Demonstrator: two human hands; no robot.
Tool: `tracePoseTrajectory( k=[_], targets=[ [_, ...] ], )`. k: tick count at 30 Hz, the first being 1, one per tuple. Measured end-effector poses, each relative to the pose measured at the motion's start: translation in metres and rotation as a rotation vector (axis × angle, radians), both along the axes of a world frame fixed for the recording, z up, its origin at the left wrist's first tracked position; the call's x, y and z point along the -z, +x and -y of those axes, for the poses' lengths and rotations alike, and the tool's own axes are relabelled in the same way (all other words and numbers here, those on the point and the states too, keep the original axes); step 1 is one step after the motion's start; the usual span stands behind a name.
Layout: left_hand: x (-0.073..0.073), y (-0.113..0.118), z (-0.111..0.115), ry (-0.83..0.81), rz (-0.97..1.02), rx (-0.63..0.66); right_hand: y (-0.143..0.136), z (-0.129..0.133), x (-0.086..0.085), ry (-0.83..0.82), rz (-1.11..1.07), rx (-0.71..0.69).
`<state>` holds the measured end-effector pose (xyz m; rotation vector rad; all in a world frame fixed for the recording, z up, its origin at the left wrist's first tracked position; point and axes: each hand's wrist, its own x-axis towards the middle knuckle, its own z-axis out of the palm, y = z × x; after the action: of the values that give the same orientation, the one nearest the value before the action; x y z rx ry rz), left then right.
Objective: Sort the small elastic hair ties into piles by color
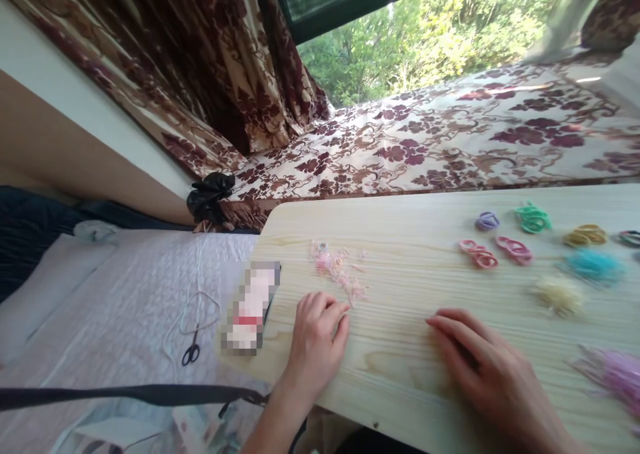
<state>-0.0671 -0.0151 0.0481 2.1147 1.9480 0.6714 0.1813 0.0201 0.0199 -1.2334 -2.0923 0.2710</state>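
Observation:
On the pale wooden table (pixel 390 241), my left hand (pixel 320 337) rests beside a loose scatter of small pink bands (pixel 345 277), its fingers curled and close together at the pile's lower edge; whatever they may hold is too small to tell. My right hand (pixel 480 361) lies to the right, thumb and fingers slightly apart, holding nothing visible. Beyond it are pink hair ties (pixel 515 249), a purple bundle (pixel 487 221), green ties (pixel 533 217) and yellow-brown ties (pixel 585 235). Nearer lie piles of blue bands (pixel 594 265), cream bands (pixel 559 294) and violet bands (pixel 620 374).
A blurred-out flat object (pixel 253 307) lies at the table's left edge. Dark-handled scissors (pixel 191 354) and a white cord (pixel 175 327) are on the bed (pixel 125 294). A black strap (pixel 125 395) crosses the lower left. Behind the table is a flowered window ledge (pixel 400 147).

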Motion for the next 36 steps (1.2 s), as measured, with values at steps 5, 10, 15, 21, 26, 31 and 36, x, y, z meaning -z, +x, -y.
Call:
tracePoseTrajectory(
  k=[5, 10, 15, 21, 26, 31, 36],
  targets=[
    [0.005, 0.004, -0.016, 0.077, -0.001, -0.048, 0.001, -0.001, 0.003, 0.087, 0.016, -0.030],
    [0.006, 0.008, -0.039, 0.103, -0.036, -0.083, 0.001, -0.002, 0.002, 0.079, 0.018, -0.035],
    [0.003, 0.012, -0.046, 0.059, -0.078, -0.054, 0.001, -0.002, 0.001, 0.063, -0.012, -0.037],
    [0.000, 0.015, -0.047, 0.031, -0.107, -0.046, -0.001, -0.003, 0.001, 0.065, -0.014, -0.039],
    [0.000, 0.015, -0.050, 0.032, -0.147, -0.049, -0.001, -0.003, 0.000, 0.067, -0.002, -0.045],
    [0.000, 0.015, -0.050, 0.026, -0.168, -0.043, 0.000, -0.002, -0.002, 0.073, -0.012, -0.040],
    [-0.002, 0.014, -0.048, 0.036, -0.154, -0.049, 0.000, -0.003, -0.001, 0.070, -0.019, -0.035]
  ],
)
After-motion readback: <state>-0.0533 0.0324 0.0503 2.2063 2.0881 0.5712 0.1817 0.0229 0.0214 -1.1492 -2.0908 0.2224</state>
